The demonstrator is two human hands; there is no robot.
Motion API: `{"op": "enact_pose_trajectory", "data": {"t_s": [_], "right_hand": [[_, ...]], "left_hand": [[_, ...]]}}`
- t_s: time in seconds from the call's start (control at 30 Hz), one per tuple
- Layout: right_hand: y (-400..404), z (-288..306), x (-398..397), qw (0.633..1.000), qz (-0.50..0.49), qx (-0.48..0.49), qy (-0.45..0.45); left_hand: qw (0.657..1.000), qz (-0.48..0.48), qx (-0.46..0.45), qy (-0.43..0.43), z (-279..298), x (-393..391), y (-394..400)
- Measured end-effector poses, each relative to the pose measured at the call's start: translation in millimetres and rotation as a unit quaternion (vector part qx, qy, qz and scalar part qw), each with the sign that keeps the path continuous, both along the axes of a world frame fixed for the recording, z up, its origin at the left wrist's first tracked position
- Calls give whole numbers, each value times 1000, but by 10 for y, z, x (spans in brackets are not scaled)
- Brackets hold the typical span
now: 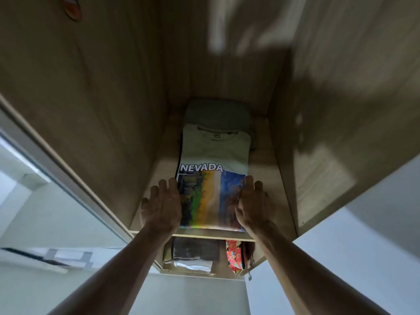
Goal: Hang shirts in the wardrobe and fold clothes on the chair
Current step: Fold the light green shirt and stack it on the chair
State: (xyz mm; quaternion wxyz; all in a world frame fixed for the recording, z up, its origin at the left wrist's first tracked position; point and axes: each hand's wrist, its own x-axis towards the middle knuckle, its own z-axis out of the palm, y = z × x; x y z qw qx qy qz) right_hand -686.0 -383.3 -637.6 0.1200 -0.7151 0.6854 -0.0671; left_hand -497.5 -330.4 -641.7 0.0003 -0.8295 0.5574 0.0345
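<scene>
A folded pale green T-shirt with the word NEVADA and a colourful print lies on a wooden wardrobe shelf. My left hand rests flat against the shirt's left edge, fingers spread. At the shirt's right edge lies my right hand, fingers also extended. Both palms press the sides of the folded shirt near the shelf's front; neither hand grips it. A folded grey-green garment lies behind the shirt, deeper in the shelf.
Wooden side walls enclose the narrow compartment. Below the shelf's front edge sit folded dark and white clothes and a red patterned item. A mirrored or glass door stands at left, a white door at right.
</scene>
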Motion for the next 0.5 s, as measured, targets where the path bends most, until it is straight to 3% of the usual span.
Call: {"op": "enact_pose_trajectory", "data": {"t_s": [0.27, 0.5], "right_hand": [[750, 1159, 28, 999, 42, -19, -18], [2305, 2553, -58, 992, 40, -86, -83]], "left_hand": [[995, -34, -62, 67, 1121, 84, 777], [979, -69, -172, 90, 2499, 51, 2326]]}}
